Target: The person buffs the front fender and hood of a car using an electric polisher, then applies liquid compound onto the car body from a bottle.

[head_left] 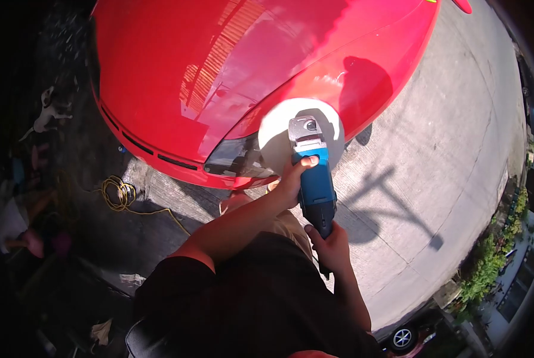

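Note:
A blue and black power polisher [316, 179] with a silver head and a round white pad [273, 125] is held in front of me. My left hand [292, 182] is closed around the front of its body, the thumb lying on top. Around the black rear grip, my right hand [332, 246] is closed. The pad overlaps the headlight [231, 156] and front corner of a glossy red car [159, 77]. Whether the pad touches the paint, I cannot tell. My fingers' undersides are hidden by the tool.
A coiled yellow cord [119, 194] lies on the concrete [434, 173] to the left, one strand running toward me. A white dog [47, 113] lies in the shade farther left. Green plants [488, 265] and another car's wheel [402, 338] are at lower right.

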### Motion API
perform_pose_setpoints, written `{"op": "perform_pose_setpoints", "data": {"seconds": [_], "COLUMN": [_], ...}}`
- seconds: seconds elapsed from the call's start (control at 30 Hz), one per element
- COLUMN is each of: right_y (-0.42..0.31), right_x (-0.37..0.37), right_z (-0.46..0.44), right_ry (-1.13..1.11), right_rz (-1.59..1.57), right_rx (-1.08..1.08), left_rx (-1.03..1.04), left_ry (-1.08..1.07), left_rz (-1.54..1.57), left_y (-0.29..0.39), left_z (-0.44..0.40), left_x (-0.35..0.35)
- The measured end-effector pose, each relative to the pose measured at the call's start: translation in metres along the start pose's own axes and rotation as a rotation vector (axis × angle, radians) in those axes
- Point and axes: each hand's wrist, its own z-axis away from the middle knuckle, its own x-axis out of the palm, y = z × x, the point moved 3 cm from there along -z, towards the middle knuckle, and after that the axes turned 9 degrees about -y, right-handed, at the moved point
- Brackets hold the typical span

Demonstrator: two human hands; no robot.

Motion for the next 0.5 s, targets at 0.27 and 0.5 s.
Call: {"op": "perform_pose_setpoints", "data": {"seconds": [0.27,0.5], "right_y": [-0.03,-0.037], "right_x": [0.014,0.041], "right_z": [-0.019,-0.045], "right_ry": [-0.213,-0.332], "right_rz": [0.208,0.328], "right_rx": [-0.018,-0.156], "left_rx": [0.04,0.167], "left_ry": [0.057,0.188], "left_rz": [0.235,0.344], "left_y": [0.003,-0.001], "left_z": [0.034,0.066], "left_x": [-0.052,-0.105]}}
